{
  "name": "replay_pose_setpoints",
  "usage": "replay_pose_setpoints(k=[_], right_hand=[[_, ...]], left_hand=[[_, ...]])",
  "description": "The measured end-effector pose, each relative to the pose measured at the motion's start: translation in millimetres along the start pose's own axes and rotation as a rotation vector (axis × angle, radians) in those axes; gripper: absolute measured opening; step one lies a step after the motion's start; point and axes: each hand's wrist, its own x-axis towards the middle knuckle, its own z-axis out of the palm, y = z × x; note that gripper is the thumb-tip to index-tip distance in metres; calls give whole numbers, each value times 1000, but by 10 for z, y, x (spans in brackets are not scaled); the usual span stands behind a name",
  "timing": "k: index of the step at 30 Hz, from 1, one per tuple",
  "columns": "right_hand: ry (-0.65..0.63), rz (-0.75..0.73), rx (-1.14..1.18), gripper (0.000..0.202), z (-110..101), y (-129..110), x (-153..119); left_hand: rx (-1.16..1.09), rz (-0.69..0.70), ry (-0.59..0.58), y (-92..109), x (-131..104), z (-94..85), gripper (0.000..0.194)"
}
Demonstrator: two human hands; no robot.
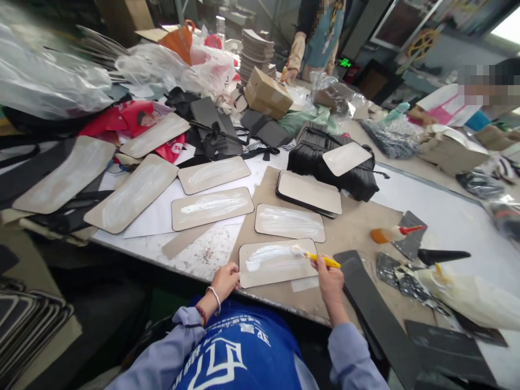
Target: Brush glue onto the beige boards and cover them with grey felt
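White paste [268, 255] lies in long streaks on the beige panel [276, 275], which rests near the front edge of the surface [203, 252], in front of the person. The right hand [331, 279] is closed on a yellow-handled brush [320, 260], its tip at the upper right part of the panel. The left hand [225, 279] has its fingers close together at the left edge; whether they pinch it or only press it, one cannot tell.

For a good result, the left hand should keep the panel steady, with fingertips outside the wet area. The brush would best go lightly, lengthwise, carrying the thicker paste toward the bare lower strip and the corners. Near the rim, less pressure seems wise, so that paste does not run over the side or reach the neighbouring panel [290, 223] just beyond.
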Motion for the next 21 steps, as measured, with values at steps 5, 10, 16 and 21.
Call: replay_pose_setpoints(k=[5,10,16,21], right_hand=[[155,-207,-399,50,-475,129,-90],[-129,-462,-244,32,173,-213,-870],[-422,-256,85,22,780,-714,-1570],[-410,-17,303,32,1075,-922,-1510]], left_hand=[[-26,-14,-41,-4,1,-8,17],[-95,-26,-92,22,-16,-67,18],[-165,-1,-59,-45,-11,-611,13],[-200,-19,-16,-167,-56,-1202,11]])
